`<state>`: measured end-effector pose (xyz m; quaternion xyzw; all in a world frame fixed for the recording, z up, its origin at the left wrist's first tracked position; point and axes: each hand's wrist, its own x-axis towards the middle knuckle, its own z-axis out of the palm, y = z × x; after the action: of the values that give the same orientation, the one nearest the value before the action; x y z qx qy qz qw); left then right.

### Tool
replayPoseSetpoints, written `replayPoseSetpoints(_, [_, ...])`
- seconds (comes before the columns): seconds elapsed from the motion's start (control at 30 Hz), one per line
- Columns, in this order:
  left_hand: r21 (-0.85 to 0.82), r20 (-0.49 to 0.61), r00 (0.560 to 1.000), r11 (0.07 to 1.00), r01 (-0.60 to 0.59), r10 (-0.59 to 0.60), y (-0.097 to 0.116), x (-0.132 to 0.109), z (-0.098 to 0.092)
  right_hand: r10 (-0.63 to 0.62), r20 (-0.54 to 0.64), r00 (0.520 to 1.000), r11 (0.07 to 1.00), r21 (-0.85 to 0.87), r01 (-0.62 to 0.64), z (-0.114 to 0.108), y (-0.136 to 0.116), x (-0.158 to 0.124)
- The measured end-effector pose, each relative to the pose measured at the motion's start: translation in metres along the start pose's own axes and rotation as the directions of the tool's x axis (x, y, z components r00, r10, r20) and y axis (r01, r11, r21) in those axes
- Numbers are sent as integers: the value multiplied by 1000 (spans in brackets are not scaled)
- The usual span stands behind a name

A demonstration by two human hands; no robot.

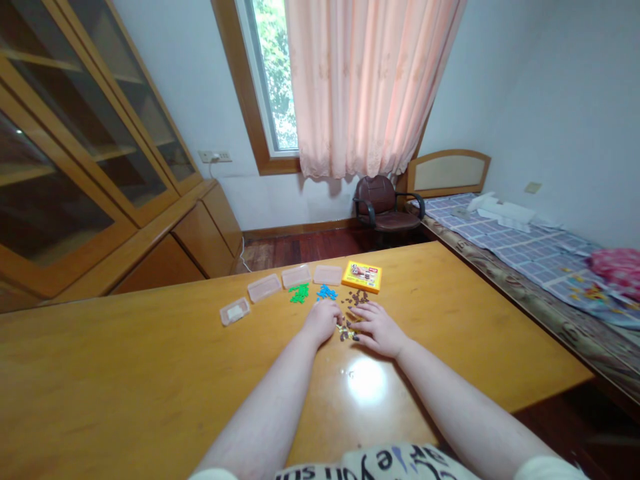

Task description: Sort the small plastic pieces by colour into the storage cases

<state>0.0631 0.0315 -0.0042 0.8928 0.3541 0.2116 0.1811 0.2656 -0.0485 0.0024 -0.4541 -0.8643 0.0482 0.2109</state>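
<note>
My left hand (323, 321) rests on the table with its fingers curled in at the left edge of a pile of small brown and pale yellow pieces (346, 331). Whatever its fingertips hold, if anything, is hidden. On the pile's right side my right hand (383, 331) lies with fingers spread, the tips touching brown pieces. Just beyond it are more small brown pieces (359, 298). Blue pieces (327, 292) lie loose ahead of my left hand, and a heap of green pieces (300, 293) sits to their left.
A yellow box (363, 277) lies behind the brown pieces. Shallow clear plastic trays (264, 287) stand in a row to its left; the leftmost tray (235, 311) holds something white. Beyond the wooden table (150, 373) are a chair (383, 203), a bed (500, 247) and a glass-fronted cabinet (100, 133).
</note>
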Motion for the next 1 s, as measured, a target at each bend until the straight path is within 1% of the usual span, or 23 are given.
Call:
replayPoseSetpoints(0.13, [-14, 2, 1000, 1000, 16, -16, 1, 0, -2, 1, -49, 999, 1000, 13, 0, 1, 3, -2])
replayPoseSetpoints(0.2, [-29, -11, 1000, 1000, 10, -11, 1, 0, -1, -21, -18, 1000, 1000, 19, 21, 0, 1, -3])
replayPoseSetpoints(0.27, [-41, -30, 999, 999, 14, -15, -1, 0, 0, -33, 41, 999, 999, 20, 32, -1, -1, -2])
replayPoseSetpoints(0.37, [-30, -62, 997, 999, 38, -39, -3, 0, 2, -17, 105, 994, 1000, 9, 16, -2, -3, 0])
replayPoseSetpoints(0.43, [-11, -73, 996, 999, 52, -53, -4, 0, 3, -3, 119, 993, 1000, -6, 4, -1, -2, 1])
replayPoseSetpoints(0.5, [3, -66, 996, 998, 62, -62, -5, 0, 4, 15, 115, 993, 999, -31, -12, 1, -1, 1])
replayPoseSetpoints(0.63, [13, -34, 996, 997, 81, -81, -6, 1, 5, 88, 71, 994, 993, -82, -82, 3, 1, 1])
replayPoseSetpoints(0.7, [11, -34, 996, 996, 87, -86, -5, 1, 5, 81, 60, 995, 994, -78, -76, 2, 1, 1])
replayPoseSetpoints(0.83, [-3, -49, 995, 997, 82, -82, -4, 0, 5, 28, 85, 996, 998, -55, -24, 2, 0, 1])
replayPoseSetpoints(1.0, [8, -48, 993, 994, 107, -107, -1, 0, 1, 84, 110, 990, 995, -62, -77, 1, -2, 2])
